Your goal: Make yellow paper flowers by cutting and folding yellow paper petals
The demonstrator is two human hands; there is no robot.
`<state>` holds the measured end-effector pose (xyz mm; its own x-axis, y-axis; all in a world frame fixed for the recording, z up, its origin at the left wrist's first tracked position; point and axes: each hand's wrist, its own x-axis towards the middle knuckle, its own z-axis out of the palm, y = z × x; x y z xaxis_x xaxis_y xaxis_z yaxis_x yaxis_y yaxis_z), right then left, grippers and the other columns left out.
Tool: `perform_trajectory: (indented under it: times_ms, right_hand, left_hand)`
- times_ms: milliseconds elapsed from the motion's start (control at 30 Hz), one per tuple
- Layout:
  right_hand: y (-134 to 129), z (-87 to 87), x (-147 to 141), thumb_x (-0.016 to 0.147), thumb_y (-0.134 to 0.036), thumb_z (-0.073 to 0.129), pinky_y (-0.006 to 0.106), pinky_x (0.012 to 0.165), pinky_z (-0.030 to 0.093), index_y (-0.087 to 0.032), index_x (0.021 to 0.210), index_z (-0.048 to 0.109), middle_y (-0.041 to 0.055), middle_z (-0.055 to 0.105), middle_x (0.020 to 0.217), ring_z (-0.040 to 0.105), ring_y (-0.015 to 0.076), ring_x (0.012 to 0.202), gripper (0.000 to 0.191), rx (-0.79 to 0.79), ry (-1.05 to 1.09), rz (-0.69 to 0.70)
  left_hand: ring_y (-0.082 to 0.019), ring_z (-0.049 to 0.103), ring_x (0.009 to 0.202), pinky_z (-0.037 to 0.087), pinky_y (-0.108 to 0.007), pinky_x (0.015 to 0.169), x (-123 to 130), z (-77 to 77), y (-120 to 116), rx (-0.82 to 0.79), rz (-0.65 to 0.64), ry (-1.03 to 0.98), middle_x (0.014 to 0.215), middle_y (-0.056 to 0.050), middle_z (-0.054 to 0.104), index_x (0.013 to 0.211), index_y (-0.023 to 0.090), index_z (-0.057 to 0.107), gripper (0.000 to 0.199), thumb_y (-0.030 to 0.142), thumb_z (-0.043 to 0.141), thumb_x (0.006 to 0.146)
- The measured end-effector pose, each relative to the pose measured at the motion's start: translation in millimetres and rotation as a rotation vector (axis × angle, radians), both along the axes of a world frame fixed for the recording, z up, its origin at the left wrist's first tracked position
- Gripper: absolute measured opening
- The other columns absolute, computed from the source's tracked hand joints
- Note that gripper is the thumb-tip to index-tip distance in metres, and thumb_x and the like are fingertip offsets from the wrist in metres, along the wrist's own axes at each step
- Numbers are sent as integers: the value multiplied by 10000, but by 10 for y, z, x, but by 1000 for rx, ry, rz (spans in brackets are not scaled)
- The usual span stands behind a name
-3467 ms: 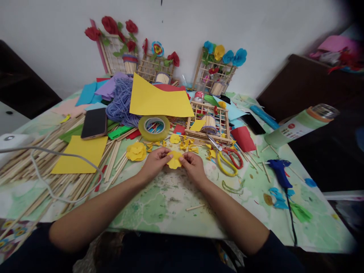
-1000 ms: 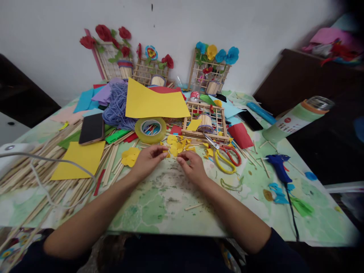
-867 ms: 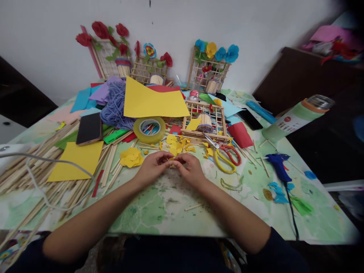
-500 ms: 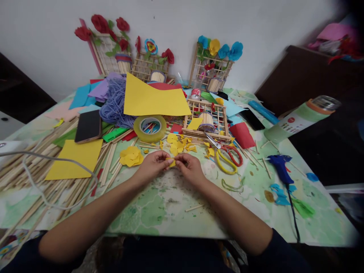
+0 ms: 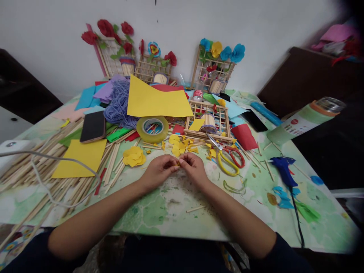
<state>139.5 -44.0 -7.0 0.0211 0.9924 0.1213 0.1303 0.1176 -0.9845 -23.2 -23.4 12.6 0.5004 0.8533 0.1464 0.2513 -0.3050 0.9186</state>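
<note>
My left hand (image 5: 161, 170) and my right hand (image 5: 193, 169) meet fingertip to fingertip over the middle of the table. Between them they pinch a small yellow paper piece (image 5: 178, 163), mostly hidden by the fingers. To the left of my left hand lies a yellow paper flower (image 5: 134, 156). Just beyond my fingertips are loose yellow paper petals (image 5: 178, 145). Scissors with yellow and red handles (image 5: 228, 163) rest to the right of my right hand, their blades against a small stick lattice (image 5: 224, 113).
Sticks (image 5: 71, 191), a white cable and a phone (image 5: 93, 127) lie at left. A tape roll (image 5: 152, 129) sits behind my hands. At right are a blue glue gun (image 5: 283, 171) and a bottle (image 5: 304, 120). Flower-decorated lattices (image 5: 213, 68) lean against the wall.
The view has shifted slightly, moving the table's objects a little rightward. My fingers have closed further around the yellow piece, so less of it shows.
</note>
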Motion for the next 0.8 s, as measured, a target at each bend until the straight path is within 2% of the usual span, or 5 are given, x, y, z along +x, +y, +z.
perform_trajectory:
  times_ms: [67,200,300,533,800]
  right_hand:
    - [-7,24,7,753,-306,559,241,602,416,-179,719,562,-9,548,660,494,123,619,131,16,-31,4]
    - [-10,40,10,766,-273,515,263,646,432,-176,793,592,14,595,722,535,144,670,127,56,-52,20]
    - [-10,23,9,775,-259,511,280,675,441,-173,858,621,37,632,792,555,157,705,163,83,-106,25]
    - [15,19,21,752,-250,627,329,826,423,-202,723,663,43,620,866,561,181,872,67,224,-246,-94]
    - [-28,124,2,657,-187,725,303,724,416,-195,559,568,11,574,726,529,161,751,186,279,-283,-133]
  left_hand:
    - [-157,598,735,471,-273,679,-2,4,-12,3,12,-1,817,-47,665,728,164,591,182,338,626,768]
    - [-147,616,638,490,-263,605,19,9,-8,-225,93,-158,696,-15,644,772,170,547,236,391,627,760]
    - [-144,624,608,499,-261,589,37,10,12,-307,145,-231,653,-5,640,784,171,512,278,400,658,728]
    - [-137,618,575,503,-259,575,29,4,48,-326,175,-274,610,8,630,761,166,510,295,391,690,696]
    - [-129,618,594,507,-247,585,34,0,53,-449,159,-326,660,10,620,833,153,539,346,385,728,659]
